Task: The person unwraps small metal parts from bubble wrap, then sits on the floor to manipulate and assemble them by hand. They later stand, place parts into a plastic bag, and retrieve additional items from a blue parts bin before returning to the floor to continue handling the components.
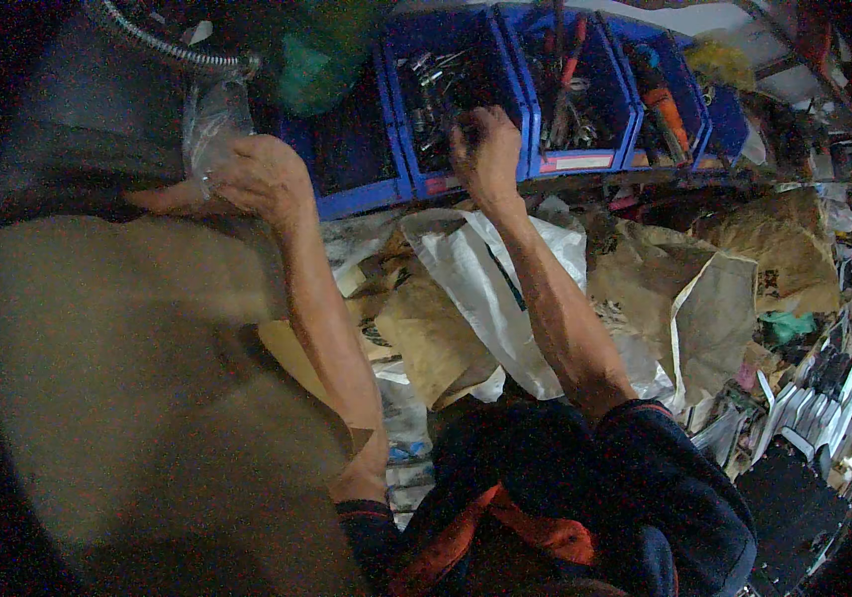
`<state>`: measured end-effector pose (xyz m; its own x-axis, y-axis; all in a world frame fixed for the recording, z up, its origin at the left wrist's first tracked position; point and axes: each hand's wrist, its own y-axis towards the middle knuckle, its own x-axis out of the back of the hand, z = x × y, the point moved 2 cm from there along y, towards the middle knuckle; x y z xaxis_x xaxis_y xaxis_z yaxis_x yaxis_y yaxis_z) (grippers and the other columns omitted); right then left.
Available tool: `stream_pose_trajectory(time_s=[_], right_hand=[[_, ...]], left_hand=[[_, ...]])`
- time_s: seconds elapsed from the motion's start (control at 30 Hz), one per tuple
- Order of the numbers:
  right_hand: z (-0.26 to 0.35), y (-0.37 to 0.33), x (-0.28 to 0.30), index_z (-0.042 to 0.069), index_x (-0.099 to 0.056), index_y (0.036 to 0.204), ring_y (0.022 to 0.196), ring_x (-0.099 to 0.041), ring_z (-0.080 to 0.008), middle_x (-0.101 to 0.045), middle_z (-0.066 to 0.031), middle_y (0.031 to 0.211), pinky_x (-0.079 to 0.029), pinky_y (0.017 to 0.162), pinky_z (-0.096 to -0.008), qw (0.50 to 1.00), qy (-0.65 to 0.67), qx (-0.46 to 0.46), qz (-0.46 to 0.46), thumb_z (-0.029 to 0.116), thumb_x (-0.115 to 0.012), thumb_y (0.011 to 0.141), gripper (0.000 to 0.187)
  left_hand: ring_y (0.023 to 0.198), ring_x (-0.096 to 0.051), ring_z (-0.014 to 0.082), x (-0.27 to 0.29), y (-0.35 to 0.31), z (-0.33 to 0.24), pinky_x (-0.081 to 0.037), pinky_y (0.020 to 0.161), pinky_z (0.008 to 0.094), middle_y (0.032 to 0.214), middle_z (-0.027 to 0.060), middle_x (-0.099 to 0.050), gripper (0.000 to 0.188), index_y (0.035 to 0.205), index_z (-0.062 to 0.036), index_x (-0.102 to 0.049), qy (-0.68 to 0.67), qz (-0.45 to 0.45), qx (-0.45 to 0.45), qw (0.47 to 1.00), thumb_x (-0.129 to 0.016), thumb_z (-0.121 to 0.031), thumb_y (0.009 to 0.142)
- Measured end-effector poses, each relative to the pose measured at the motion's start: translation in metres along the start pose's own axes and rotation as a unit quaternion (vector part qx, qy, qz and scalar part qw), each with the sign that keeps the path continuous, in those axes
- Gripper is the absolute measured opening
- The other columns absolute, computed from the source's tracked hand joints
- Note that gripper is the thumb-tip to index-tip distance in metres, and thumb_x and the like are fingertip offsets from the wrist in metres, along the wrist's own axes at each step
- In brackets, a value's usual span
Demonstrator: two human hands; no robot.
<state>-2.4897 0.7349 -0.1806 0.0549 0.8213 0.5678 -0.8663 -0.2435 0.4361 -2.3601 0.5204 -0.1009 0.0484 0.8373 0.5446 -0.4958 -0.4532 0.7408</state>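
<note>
My left hand point(262, 177) is closed on a clear, crinkled plastic bag point(219, 114) at the upper left. A skin-coloured, finger-like shape reaches left from beneath the bag; whose it is I cannot tell. My right hand point(490, 154) is at the front of a blue bin point(393, 109) with shiny metal pieces point(431, 78) in it. Its fingers are curled together, and whatever they hold is hidden in the dark. Next to it on the right stands another blue bin point(630, 104) with a red-handled tool point(574, 52) and metal parts.
A further blue bin holds an orange-handled tool point(664, 111). Brown paper sacks point(714, 308) and a white sack point(456, 264) lie below the bins. A ribbed metal hose point(162, 45) curves at the upper left. A large brown surface point(137, 378) fills the left side.
</note>
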Motion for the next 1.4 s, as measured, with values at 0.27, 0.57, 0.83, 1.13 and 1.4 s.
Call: stream_pose_trajectory(time_s=[0.27, 0.57, 0.83, 1.13, 1.4], right_hand=[[-0.007, 0.01, 0.006, -0.004, -0.071, 0.086, 0.08, -0.069, -0.0357, -0.068, -0.0212, 0.084, -0.053, 0.071, -0.0414, 0.971, 0.127, -0.141, 0.144, 0.01, -0.074, 0.075, 0.018], [-0.007, 0.011, -0.008, -0.002, -0.067, 0.096, 0.077, -0.064, -0.0463, -0.066, -0.0227, 0.081, -0.053, 0.067, -0.0484, 0.987, -0.044, -0.033, 0.151, 0.002, -0.065, 0.076, 0.021], [0.027, 0.013, 0.007, 0.004, -0.071, 0.095, 0.085, -0.072, -0.0375, -0.07, -0.0223, 0.094, -0.06, 0.071, -0.0479, 0.895, -0.22, 0.153, 0.356, 0.015, -0.073, 0.074, 0.024], [0.043, 0.025, 0.0, 0.005, -0.073, 0.084, 0.087, -0.07, -0.041, -0.069, -0.0231, 0.097, -0.058, 0.073, -0.0492, 0.897, -0.229, 0.115, 0.36, 0.023, -0.076, 0.071, 0.022], [0.01, 0.068, 0.01, 0.012, -0.075, 0.086, 0.081, -0.068, -0.0401, -0.071, -0.0166, 0.086, -0.057, 0.074, -0.0479, 0.94, -0.169, 0.125, 0.27, 0.032, -0.074, 0.075, 0.023]], left_hand=[[0.107, -0.062, 0.0443, -0.033, -0.009, -0.01, -0.049, 0.088, 0.0594, 0.121, 0.0244, -0.062, 0.042, 0.122, 0.0006, -0.062, 0.009, 0.029, 0.028, 0.999, -0.052, -0.026, 0.091], [0.113, -0.06, 0.0486, -0.022, -0.019, -0.005, -0.047, 0.091, 0.0619, 0.125, 0.0309, -0.06, 0.048, 0.123, 0.0036, -0.062, 0.247, -0.128, -0.114, 0.954, -0.051, -0.031, 0.092], [0.097, -0.064, 0.0421, -0.045, -0.025, -0.025, -0.05, 0.087, 0.0588, 0.11, 0.0259, -0.066, 0.04, 0.119, 0.0055, -0.065, 0.069, -0.144, -0.02, 0.987, -0.055, -0.019, 0.089], [0.092, -0.065, 0.0409, -0.029, -0.021, -0.008, -0.051, 0.078, 0.0553, 0.105, 0.0247, -0.066, 0.036, 0.111, 0.0026, -0.064, 0.15, -0.181, -0.117, 0.965, -0.056, -0.024, 0.089], [0.096, -0.065, 0.0432, -0.051, -0.022, -0.008, -0.049, 0.087, 0.0564, 0.107, 0.0273, -0.066, 0.039, 0.114, 0.0037, -0.065, 0.09, -0.167, -0.056, 0.98, -0.055, -0.024, 0.089]])
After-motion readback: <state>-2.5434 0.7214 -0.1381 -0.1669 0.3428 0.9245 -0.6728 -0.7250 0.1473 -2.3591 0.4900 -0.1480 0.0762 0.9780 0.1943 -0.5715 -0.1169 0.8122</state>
